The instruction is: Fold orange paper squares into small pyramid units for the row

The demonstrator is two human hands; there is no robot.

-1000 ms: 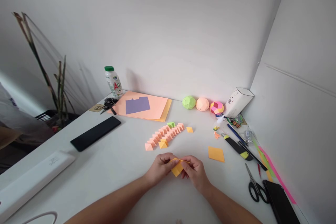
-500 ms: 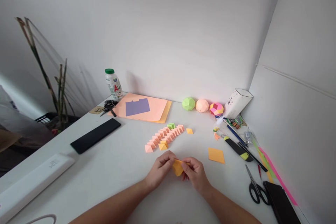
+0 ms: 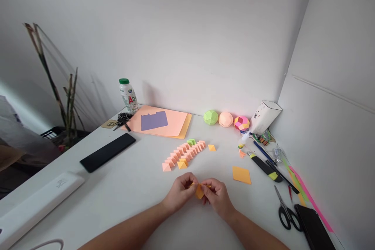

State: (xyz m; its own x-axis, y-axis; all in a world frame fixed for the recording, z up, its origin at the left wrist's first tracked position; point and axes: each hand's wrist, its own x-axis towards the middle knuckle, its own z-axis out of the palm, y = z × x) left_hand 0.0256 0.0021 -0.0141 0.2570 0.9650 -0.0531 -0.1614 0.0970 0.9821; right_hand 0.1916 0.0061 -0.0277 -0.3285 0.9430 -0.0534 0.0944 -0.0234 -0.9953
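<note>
Both hands pinch one small orange piece of paper [image 3: 199,191] near the front of the table. My left hand [image 3: 181,191] grips its left edge between thumb and fingers, and my right hand [image 3: 217,196] grips the right side. Fingers cover much of the paper, so its folds are partly hidden. Just beyond stand two slanting rows of folded peach paper units [image 3: 176,153], with an orange folded unit [image 3: 182,164] at the near end and a green one [image 3: 191,141] at the far end. A lone orange unit [image 3: 211,147] lies to their right; orange paper squares [image 3: 241,175] lie right of my hands.
Green [image 3: 210,117], peach [image 3: 225,119] and multicoloured paper balls [image 3: 241,123] stand by the wall. Scissors [image 3: 287,213], a utility knife [image 3: 265,167] and a black phone [image 3: 313,224] lie right. Peach sheets [image 3: 177,119], a bottle [image 3: 129,95] and a black slab [image 3: 108,152] are left.
My left fingers have shifted right and closer to my right hand, covering more of the orange paper, which now shows a narrower face. The view has shifted slightly.
</note>
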